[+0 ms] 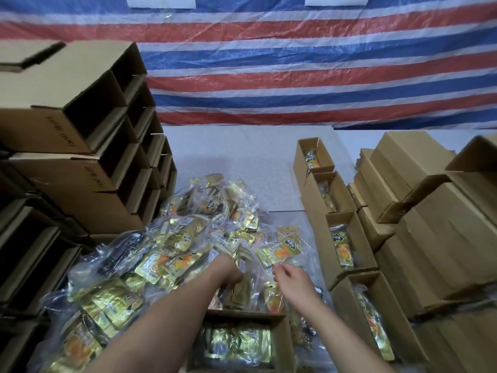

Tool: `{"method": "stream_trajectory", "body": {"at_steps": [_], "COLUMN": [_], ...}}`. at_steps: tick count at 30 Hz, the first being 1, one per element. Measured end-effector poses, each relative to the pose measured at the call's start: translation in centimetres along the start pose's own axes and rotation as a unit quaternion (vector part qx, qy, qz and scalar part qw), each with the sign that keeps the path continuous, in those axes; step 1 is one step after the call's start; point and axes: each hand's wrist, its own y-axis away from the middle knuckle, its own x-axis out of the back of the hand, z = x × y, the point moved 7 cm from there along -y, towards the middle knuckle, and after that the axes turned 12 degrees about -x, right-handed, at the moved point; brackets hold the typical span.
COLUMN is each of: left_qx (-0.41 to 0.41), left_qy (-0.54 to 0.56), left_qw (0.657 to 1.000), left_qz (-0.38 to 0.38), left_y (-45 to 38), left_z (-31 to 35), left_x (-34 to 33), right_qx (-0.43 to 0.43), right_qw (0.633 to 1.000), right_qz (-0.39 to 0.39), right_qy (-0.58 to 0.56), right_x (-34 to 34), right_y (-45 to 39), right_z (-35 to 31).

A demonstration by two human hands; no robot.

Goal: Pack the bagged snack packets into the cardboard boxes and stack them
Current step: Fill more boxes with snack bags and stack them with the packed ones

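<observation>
A heap of clear bags filled with gold snack packets (172, 238) covers the table's middle and left. My left hand (228, 270) reaches into the heap and its fingers are buried among the bags, so its grip is hidden. My right hand (291, 275) hovers just right of it, fingers curled loosely over a bag, apparently holding nothing. An open cardboard box (282, 332) with a bag of packets inside sits right below my arms at the near edge.
A row of open boxes (347, 238) holding bagged packets runs along the right. Closed boxes (430, 224) are stacked further right. Empty open boxes (80, 130) are piled high on the left. A striped tarp (295, 63) hangs behind the white table (236, 157).
</observation>
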Motion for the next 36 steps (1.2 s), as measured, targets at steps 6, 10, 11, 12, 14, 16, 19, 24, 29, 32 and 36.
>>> {"method": "stream_trajectory", "body": {"at_steps": [6,10,11,12,14,16,19,24,29,32,36], "left_qx": [-0.064,-0.16,-0.178,-0.187,-0.197,-0.212,-0.228,-0.215,-0.235,-0.24,-0.251], "left_qy": [0.179,0.33,0.376,0.435,0.523,0.522,0.562,0.573,0.552,0.573,0.535], "left_qw": [0.98,0.926,0.905,0.878,0.828,0.824,0.794,0.785,0.788,0.774,0.801], "left_qz": [0.066,0.092,0.087,0.075,0.052,0.05,0.049,0.099,0.137,0.126,0.096], "left_y": [1.9,4.3,4.8,5.2,6.1,7.1,8.0,9.8,12.0,13.3,14.3], "left_z": [2.0,5.1,5.7,6.1,6.6,6.6,6.1,6.0,8.5,10.2,10.6], "left_x": [4.3,6.9,7.2,7.3,7.8,8.8,9.6,10.3,10.3,10.2,9.8], "right_qx": [-0.005,0.019,0.026,0.037,0.088,0.125,0.093,0.081,0.099,0.093,0.13], "right_qw": [0.999,0.995,0.994,0.993,0.988,0.983,0.979,0.98,0.978,0.968,0.973], "right_qz": [0.009,0.015,0.018,0.026,0.05,0.069,0.026,0.101,-0.025,-0.091,-0.102], "right_qy": [-0.036,-0.094,-0.103,-0.109,-0.115,-0.116,-0.18,-0.153,-0.18,-0.214,-0.158], "right_x": [0.5,1.1,1.3,1.7,2.4,2.8,3.2,4.6,1.6,0.9,2.3], "right_y": [0.5,1.5,1.7,2.0,2.9,3.5,3.3,4.0,7.1,7.8,8.3], "right_z": [-3.9,-8.9,-10.0,-11.0,-12.8,-13.9,-13.9,-13.7,-15.5,-15.2,-14.2]}}
